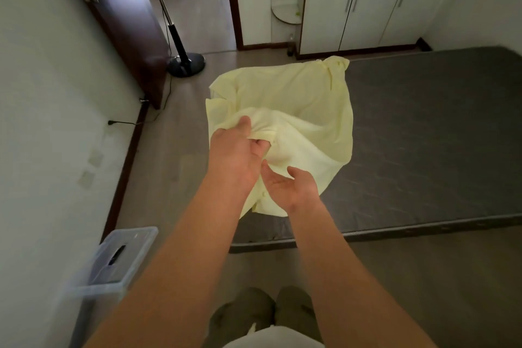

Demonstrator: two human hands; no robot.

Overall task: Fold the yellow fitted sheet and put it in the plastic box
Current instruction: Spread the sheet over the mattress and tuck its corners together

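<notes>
Over the mattress (423,135) edge, left hand (234,155) grips bunched sheet (296,99), right hand (291,186) spread loose; I'd find corners first, box (132,233) waits at 8 o'clock.

Dim room, soft picture
I am seeing light coming in through the doorway (206,8); edges are bowing; corners are darkening

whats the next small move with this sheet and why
Probably close the right hand on the yellow fitted sheet edge beside it: only the left hand grips it, and it hangs bunched and unfolded over the mattress.
</notes>
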